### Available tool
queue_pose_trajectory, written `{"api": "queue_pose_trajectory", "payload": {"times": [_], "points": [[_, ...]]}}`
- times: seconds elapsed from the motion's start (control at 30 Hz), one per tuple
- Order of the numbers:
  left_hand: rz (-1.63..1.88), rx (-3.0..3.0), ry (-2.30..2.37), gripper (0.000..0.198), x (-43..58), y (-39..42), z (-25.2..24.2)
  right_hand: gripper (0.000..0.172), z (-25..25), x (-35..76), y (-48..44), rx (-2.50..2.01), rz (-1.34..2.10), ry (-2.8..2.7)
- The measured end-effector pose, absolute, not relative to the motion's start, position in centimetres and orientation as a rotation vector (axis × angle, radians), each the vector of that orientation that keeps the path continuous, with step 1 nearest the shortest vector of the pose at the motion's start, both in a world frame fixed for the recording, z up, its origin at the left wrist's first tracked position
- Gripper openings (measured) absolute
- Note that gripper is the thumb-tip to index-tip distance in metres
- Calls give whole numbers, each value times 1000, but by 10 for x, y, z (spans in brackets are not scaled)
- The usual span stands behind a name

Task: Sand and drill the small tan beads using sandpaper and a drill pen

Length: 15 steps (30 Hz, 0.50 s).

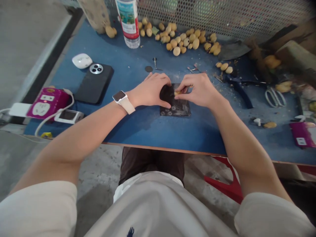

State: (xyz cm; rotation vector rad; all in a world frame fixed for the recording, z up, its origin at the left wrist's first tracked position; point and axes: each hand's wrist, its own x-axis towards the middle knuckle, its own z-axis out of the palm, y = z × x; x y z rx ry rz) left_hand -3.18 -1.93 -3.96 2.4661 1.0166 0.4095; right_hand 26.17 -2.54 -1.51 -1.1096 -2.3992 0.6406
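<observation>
A flat black square slab (175, 110) with pale scratch marks and ring shapes lies near the middle of the blue table. My left hand (153, 89) rests over its left side, thumb and fingers spread apart along it. Between the thumb and fingertips of my right hand (196, 89) is a small yellowish-tan nut-like piece (177, 93), held low over the slab. Whether it touches the surface I cannot tell. A small dark disc (148, 69) and a thin metal bit (155, 62) lie beyond my left hand.
Many tan nut-like pieces (182, 39) line the back, beside a water bottle (128, 24). A phone (95, 84) and purple power block (48, 102) with a cable sit left. At right lie blue-handled pliers (239, 92), scissors (275, 98) and a broad blade (234, 50).
</observation>
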Motion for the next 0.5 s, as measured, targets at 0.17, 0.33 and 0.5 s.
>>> {"api": "queue_pose_trajectory", "payload": {"times": [0.17, 0.33, 0.5], "points": [[422, 2469, 1015, 87, -33, -18, -41, 29, -17, 266, -29, -1116, 651, -2434], [404, 2464, 1011, 86, -33, -19, -38, 25, -13, 267, -31, -1142, 632, -2389], [367, 2466, 1034, 87, -32, -22, -32, 26, -9, 267, -33, -1053, 799, -2493]]}}
